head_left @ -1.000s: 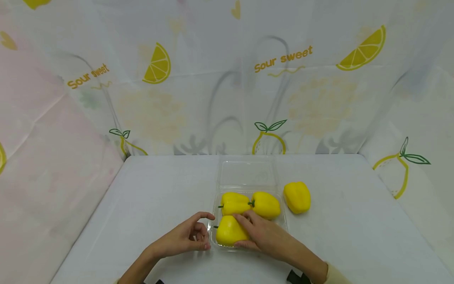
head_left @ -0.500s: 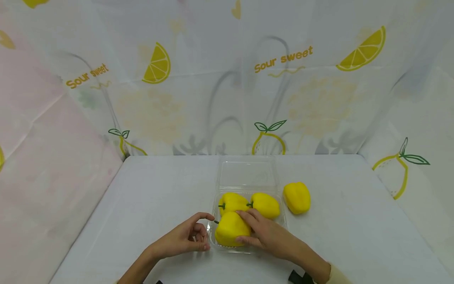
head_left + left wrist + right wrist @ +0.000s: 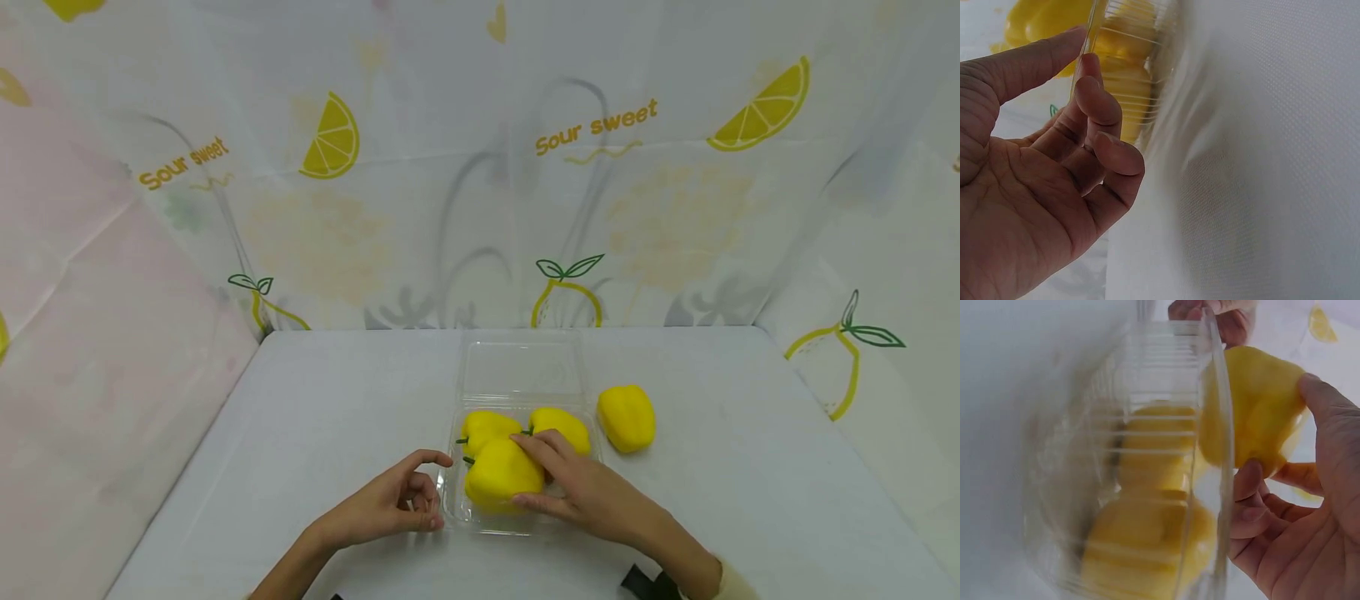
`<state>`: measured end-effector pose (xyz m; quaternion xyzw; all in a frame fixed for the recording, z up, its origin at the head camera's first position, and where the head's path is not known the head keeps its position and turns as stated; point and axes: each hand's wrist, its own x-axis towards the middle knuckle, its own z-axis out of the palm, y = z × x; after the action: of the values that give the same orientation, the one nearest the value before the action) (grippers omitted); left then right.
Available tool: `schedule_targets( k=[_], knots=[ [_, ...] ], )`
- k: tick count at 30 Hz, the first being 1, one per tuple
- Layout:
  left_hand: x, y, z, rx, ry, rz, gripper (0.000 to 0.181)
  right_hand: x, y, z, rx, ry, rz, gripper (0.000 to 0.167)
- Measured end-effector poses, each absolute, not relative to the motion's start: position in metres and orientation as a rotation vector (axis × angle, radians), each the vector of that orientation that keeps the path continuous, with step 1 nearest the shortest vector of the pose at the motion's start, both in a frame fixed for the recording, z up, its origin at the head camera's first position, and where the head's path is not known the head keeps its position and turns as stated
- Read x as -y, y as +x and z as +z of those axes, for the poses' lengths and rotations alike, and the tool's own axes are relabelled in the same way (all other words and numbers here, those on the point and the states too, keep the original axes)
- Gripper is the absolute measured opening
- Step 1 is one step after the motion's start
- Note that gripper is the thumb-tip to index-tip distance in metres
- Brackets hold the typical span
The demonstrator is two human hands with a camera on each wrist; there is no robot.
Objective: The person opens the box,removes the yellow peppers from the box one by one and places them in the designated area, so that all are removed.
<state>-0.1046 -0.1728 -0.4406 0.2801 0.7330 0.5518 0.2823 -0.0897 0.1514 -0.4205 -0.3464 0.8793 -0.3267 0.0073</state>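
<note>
One yellow pepper is over the front of the clear container, held by the right grip with thumb and fingers parted to its width. Behind it, inside, lie two more: a rear-left pepper, partly covered by the held one, and a rear-right pepper. The left grip, loosely curled with nothing grasped, stands in the way along the container's left edge. One lid lies folded back; a fourth, loose pepper sits right of the container on the worktop, before printed cloth.
</note>
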Motion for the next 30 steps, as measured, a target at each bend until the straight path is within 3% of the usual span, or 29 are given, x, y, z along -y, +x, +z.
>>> schedule_targets(
  k=[20,30],
  knots=[
    [0.172,-0.105,-0.44,-1.977,0.767,1.464,0.066,-0.189,-0.097,-0.404,-3.041,-1.038,-1.026,0.069],
    [0.172,-0.104,-0.439,-1.967,0.762,1.466,0.066,-0.213,-0.101,-0.398,-3.132,-0.873,-1.02,0.067]
  ],
)
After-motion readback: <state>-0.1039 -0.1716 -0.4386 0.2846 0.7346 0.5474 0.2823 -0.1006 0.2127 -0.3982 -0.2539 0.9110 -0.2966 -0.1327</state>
